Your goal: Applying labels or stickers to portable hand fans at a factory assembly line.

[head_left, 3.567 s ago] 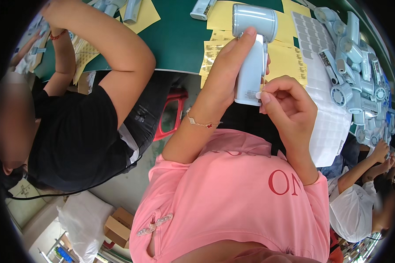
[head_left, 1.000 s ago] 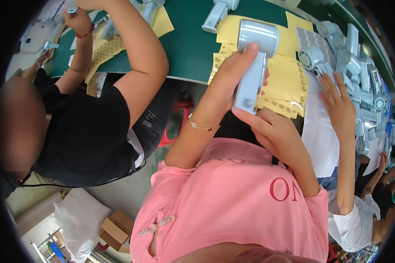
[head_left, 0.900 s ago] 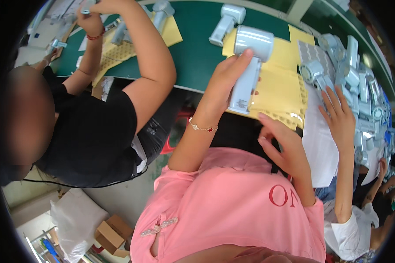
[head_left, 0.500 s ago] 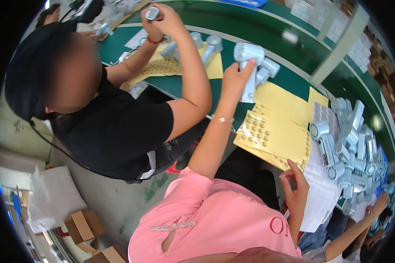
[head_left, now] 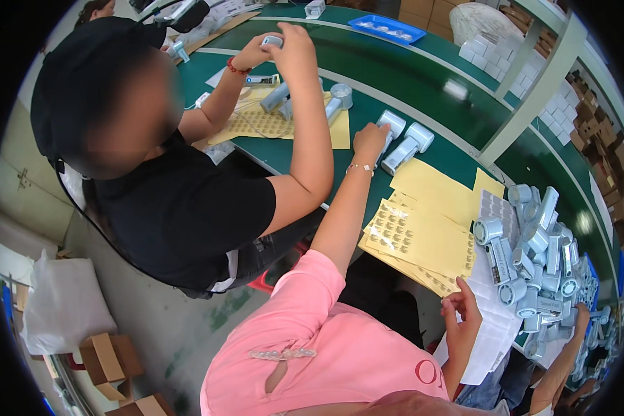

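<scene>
My left hand (head_left: 371, 142) is closed around a pale blue handheld fan (head_left: 393, 123) with a round head, low at the green table. Right beside it lies a second pale blue fan (head_left: 410, 148); the hand hides part of the held fan's handle. My right hand (head_left: 463, 315) is raised near the front edge of the yellow sticker sheets (head_left: 430, 232), index finger stretched up and thumb apart, with nothing visible in it. Small dark stickers in rows show on the top sheet, under a clear glossy piece.
A heap of pale blue fans (head_left: 548, 249) lies at the right on white paper (head_left: 475, 347). A co-worker in black (head_left: 180, 215) sits close on my left, holding a similar part. Another person's arm (head_left: 565, 353) reaches in from the lower right. A metal post (head_left: 534, 90) stands beyond.
My left hand has lowered the fan from above the table to beside the other one. My right hand has hardly moved. The co-worker's hands have shifted right and slightly down.
</scene>
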`<state>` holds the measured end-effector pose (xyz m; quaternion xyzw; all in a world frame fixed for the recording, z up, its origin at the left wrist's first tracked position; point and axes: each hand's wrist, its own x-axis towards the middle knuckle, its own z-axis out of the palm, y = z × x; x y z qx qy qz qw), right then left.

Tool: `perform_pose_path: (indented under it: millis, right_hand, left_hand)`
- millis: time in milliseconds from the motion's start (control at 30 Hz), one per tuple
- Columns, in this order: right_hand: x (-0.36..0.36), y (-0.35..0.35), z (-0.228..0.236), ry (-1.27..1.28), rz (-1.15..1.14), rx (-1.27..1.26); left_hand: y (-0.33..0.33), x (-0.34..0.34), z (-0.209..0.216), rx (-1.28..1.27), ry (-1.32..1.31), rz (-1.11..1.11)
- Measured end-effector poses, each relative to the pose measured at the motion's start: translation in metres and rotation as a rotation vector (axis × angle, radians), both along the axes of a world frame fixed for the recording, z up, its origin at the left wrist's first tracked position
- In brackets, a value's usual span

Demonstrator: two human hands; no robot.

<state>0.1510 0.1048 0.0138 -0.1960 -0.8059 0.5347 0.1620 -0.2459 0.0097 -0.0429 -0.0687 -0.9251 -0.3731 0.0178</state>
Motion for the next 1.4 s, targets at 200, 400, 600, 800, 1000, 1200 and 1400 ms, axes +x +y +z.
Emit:
perform_pose_path:
  millis: [200, 400, 600, 800, 1000, 1200, 1400]
  right_hand:
    - [0.002, 0.006, -0.002, 0.05, -0.008, 0.029]
    - [0.007, 0.015, -0.004, 0.165, -0.039, 0.013]
    - [0.019, 0.016, -0.002, 0.319, -0.094, -0.126]
    - [0.046, 0.034, -0.007, 0.267, -0.129, -0.168]
    - [0.061, 0.032, -0.005, 0.258, -0.086, -0.294]
    - [0.078, 0.042, -0.005, 0.226, -0.162, -0.162]
    - [0.085, 0.052, -0.018, 0.237, -0.226, -0.216]
  left_hand:
    - [-0.003, 0.037, 0.024, -0.13, 0.335, 0.185]
    - [0.019, 0.099, 0.05, 0.113, 0.532, -0.144]
    - [0.063, 0.139, 0.04, 0.27, 0.393, -0.665]
    - [0.111, 0.141, 0.016, 0.302, 0.064, -1.003]
    - [0.169, 0.168, 0.025, -0.011, 0.098, -0.821]
    - [0.181, 0.187, 0.028, 0.126, 0.678, -1.255]
    - [0.167, 0.204, 0.03, -0.06, 0.372, -1.409]
